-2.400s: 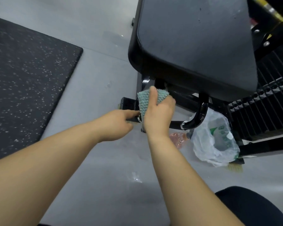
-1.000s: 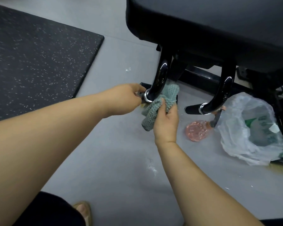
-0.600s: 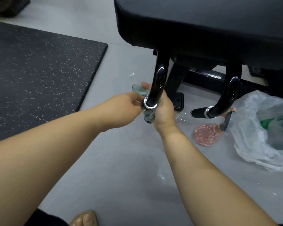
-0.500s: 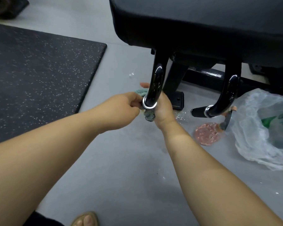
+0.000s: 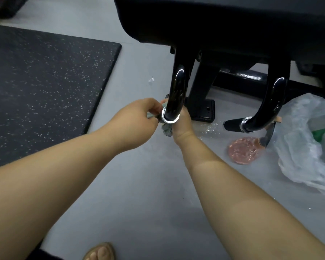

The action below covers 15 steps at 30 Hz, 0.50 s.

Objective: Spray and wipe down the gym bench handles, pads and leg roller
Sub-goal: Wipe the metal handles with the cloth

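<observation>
left hand and right hand each grip the teal cloth at the curved black handle.

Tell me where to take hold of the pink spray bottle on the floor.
Grip the pink spray bottle by its body, from above: it lies on its side, while its trigger head sits under the curved handle, beside the plastic bag.

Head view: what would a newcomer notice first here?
Both hands meet at centre, the left hand and right hand gripping a green cloth at the chrome-ringed end of the glossy black handle. A speckled mat lies left; a crumpled plastic bag sits right.
</observation>
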Each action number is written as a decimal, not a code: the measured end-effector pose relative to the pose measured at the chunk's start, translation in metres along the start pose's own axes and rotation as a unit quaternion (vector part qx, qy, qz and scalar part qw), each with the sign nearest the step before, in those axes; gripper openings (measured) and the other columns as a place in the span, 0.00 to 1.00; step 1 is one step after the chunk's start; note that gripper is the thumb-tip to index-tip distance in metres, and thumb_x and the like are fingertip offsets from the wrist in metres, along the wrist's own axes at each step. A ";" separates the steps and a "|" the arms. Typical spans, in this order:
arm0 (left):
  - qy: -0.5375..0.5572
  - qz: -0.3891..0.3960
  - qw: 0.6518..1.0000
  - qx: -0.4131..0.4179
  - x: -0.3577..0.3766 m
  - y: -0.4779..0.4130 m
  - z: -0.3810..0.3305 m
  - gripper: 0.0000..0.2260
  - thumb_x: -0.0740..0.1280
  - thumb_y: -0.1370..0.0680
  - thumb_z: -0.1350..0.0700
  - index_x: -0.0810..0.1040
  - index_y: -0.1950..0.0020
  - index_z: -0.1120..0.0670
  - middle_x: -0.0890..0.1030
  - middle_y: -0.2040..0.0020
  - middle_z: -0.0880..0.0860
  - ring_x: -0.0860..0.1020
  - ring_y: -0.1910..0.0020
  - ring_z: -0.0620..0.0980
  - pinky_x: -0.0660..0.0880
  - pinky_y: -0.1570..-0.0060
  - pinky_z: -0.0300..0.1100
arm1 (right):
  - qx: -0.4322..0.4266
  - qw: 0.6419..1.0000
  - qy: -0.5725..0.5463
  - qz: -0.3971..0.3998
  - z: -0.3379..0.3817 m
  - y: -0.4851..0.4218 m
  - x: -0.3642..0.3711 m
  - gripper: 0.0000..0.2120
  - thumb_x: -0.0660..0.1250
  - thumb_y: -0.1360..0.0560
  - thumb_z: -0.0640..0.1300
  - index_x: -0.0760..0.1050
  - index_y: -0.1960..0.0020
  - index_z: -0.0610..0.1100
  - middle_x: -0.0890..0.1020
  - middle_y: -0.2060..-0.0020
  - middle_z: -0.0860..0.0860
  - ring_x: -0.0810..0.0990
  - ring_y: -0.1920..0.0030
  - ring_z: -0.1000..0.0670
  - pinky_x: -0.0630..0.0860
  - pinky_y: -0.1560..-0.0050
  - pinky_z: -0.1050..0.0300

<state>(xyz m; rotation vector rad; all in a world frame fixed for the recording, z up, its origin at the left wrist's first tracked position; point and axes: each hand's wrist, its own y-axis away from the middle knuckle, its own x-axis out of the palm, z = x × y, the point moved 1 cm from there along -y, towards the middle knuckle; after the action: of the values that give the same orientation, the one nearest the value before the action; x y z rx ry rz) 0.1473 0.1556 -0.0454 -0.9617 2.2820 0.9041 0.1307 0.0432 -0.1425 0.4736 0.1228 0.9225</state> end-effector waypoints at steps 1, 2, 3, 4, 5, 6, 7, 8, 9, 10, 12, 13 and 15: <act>0.000 0.006 1.000 0.003 -0.001 0.001 0.000 0.13 0.56 0.22 0.61 0.73 0.46 0.45 0.75 0.60 0.42 0.68 0.73 0.42 0.61 0.83 0.26 | 0.001 1.000 0.006 0.001 -0.002 0.000 0.000 0.11 0.60 0.25 0.48 0.72 0.65 0.46 0.72 0.72 0.46 0.67 0.75 0.49 0.61 0.74 0.64; 0.006 0.010 1.000 0.005 -0.002 0.002 0.000 0.13 0.56 0.22 0.61 0.74 0.46 0.44 0.76 0.59 0.43 0.70 0.73 0.41 0.62 0.82 0.26 | 0.005 1.000 0.008 0.004 -0.002 0.001 0.001 0.11 0.61 0.26 0.49 0.72 0.65 0.46 0.72 0.71 0.45 0.67 0.74 0.48 0.61 0.73 0.62; 0.015 0.013 1.000 0.007 -0.004 0.002 0.002 0.14 0.56 0.22 0.61 0.75 0.47 0.44 0.77 0.57 0.43 0.72 0.73 0.38 0.62 0.82 0.26 | 0.005 1.000 0.004 0.006 0.000 0.003 0.001 0.11 0.61 0.29 0.52 0.73 0.64 0.44 0.71 0.70 0.43 0.67 0.72 0.47 0.60 0.72 0.60; 0.028 0.019 0.999 0.007 -0.004 0.002 0.004 0.14 0.56 0.22 0.62 0.76 0.48 0.45 0.79 0.56 0.42 0.73 0.74 0.35 0.63 0.81 0.25 | -0.004 1.000 -0.002 0.010 0.003 0.006 0.000 0.14 0.60 0.32 0.54 0.73 0.63 0.42 0.71 0.69 0.42 0.66 0.70 0.46 0.60 0.72 0.60; 0.041 0.025 0.999 0.008 -0.006 0.003 0.005 0.14 0.57 0.22 0.63 0.77 0.48 0.46 0.80 0.55 0.40 0.73 0.75 0.32 0.64 0.80 0.24 | -0.019 1.000 -0.011 0.018 0.005 0.008 -0.002 0.18 0.59 0.34 0.55 0.73 0.61 0.40 0.71 0.68 0.42 0.66 0.68 0.45 0.60 0.72 0.60; 0.059 0.030 0.998 0.009 -0.007 0.003 0.006 0.14 0.57 0.23 0.63 0.78 0.49 0.47 0.81 0.55 0.39 0.74 0.73 0.31 0.67 0.76 0.24 | -0.037 0.999 -0.023 0.030 0.008 0.009 -0.003 0.20 0.59 0.34 0.56 0.74 0.60 0.39 0.72 0.67 0.41 0.65 0.66 0.44 0.59 0.72 0.61; 0.082 0.030 0.996 0.009 -0.008 0.002 0.006 0.14 0.58 0.23 0.64 0.79 0.50 0.49 0.82 0.56 0.40 0.76 0.68 0.33 0.70 0.71 0.23 | -0.054 0.997 -0.039 0.047 0.009 0.010 -0.004 0.19 0.59 0.34 0.57 0.74 0.62 0.40 0.73 0.68 0.42 0.66 0.66 0.44 0.60 0.73 0.62; 0.105 0.025 0.994 0.003 -0.009 0.001 0.006 0.13 0.59 0.24 0.65 0.80 0.51 0.50 0.83 0.57 0.42 0.78 0.62 0.38 0.72 0.65 0.24 | -0.071 0.994 -0.052 0.065 0.010 0.012 -0.005 0.17 0.60 0.34 0.57 0.75 0.65 0.43 0.75 0.69 0.44 0.67 0.66 0.44 0.61 0.72 0.61; 0.118 0.017 0.993 -0.009 -0.009 0.000 0.006 0.13 0.59 0.24 0.66 0.80 0.52 0.52 0.84 0.58 0.44 0.79 0.60 0.42 0.73 0.62 0.26 | -0.079 0.992 -0.061 0.078 0.010 0.015 -0.005 0.16 0.60 0.34 0.58 0.75 0.67 0.45 0.75 0.69 0.45 0.67 0.66 0.43 0.62 0.72 0.60; 0.122 0.009 0.992 -0.017 -0.009 -0.001 0.005 0.13 0.59 0.25 0.66 0.81 0.52 0.53 0.84 0.59 0.46 0.79 0.59 0.43 0.74 0.61 0.26 | -0.081 0.992 -0.057 0.076 0.009 0.014 -0.005 0.16 0.60 0.35 0.58 0.75 0.66 0.46 0.74 0.69 0.45 0.67 0.66 0.44 0.61 0.72 0.61; 0.113 0.001 0.993 -0.019 -0.008 -0.001 0.004 0.15 0.57 0.25 0.66 0.81 0.51 0.53 0.83 0.57 0.47 0.81 0.56 0.46 0.76 0.56 0.32 | -0.060 0.996 -0.035 0.048 0.004 0.006 -0.004 0.16 0.59 0.35 0.57 0.73 0.61 0.44 0.71 0.70 0.44 0.65 0.70 0.48 0.58 0.74 0.64; 0.101 0.000 0.995 -0.020 -0.007 -0.001 0.005 0.16 0.57 0.25 0.66 0.81 0.51 0.51 0.83 0.55 0.49 0.81 0.53 0.50 0.77 0.52 0.38 | -0.041 0.998 -0.019 0.032 0.001 0.002 -0.003 0.15 0.59 0.35 0.55 0.72 0.60 0.44 0.70 0.71 0.45 0.64 0.73 0.49 0.58 0.74 0.65; 0.074 -0.003 0.997 -0.021 -0.007 0.002 0.006 0.18 0.56 0.24 0.64 0.81 0.50 0.46 0.83 0.51 0.53 0.80 0.50 0.57 0.77 0.50 0.47 | -0.016 1.000 0.009 0.010 -0.005 -0.008 -0.001 0.11 0.60 0.35 0.53 0.72 0.64 0.44 0.71 0.75 0.48 0.64 0.76 0.50 0.60 0.75 0.65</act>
<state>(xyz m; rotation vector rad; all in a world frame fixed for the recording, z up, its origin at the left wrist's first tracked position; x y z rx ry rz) 0.1511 0.1636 -0.0442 -1.0854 2.3903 0.9098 0.1344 0.0399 -0.1508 0.4369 0.1198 0.9469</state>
